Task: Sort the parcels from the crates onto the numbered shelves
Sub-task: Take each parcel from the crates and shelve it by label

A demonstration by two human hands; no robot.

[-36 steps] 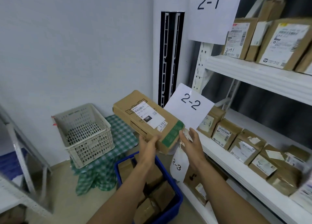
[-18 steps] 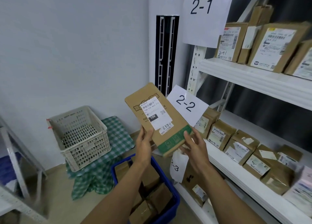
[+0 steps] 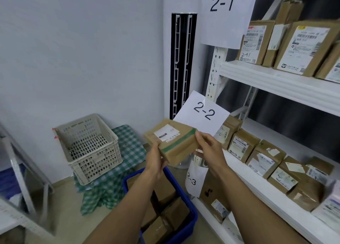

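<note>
I stand in a corner with a plain pale wall [image 3: 73, 50] and a smooth beige floor [image 3: 62, 207]. To my right is a white metal rack. Paper signs on its perforated post read 2-1 [image 3: 226, 14], 2-2 [image 3: 204, 113] and 2-3 [image 3: 193, 179].

My left hand [image 3: 156, 161] and right hand [image 3: 209, 150] both grip a small cardboard parcel [image 3: 173, 142]. It is matte brown, banded with green tape and carries a white label. I hold it in the air above the blue plastic crate [image 3: 191, 210], just in front of the 2-2 sign.

More brown labelled boxes fill that crate, and others line the middle shelf [image 3: 244, 172] and the top shelf [image 3: 276, 80]. A white lattice crate [image 3: 92, 148] sits tilted on a green checked cloth [image 3: 128, 146].
</note>
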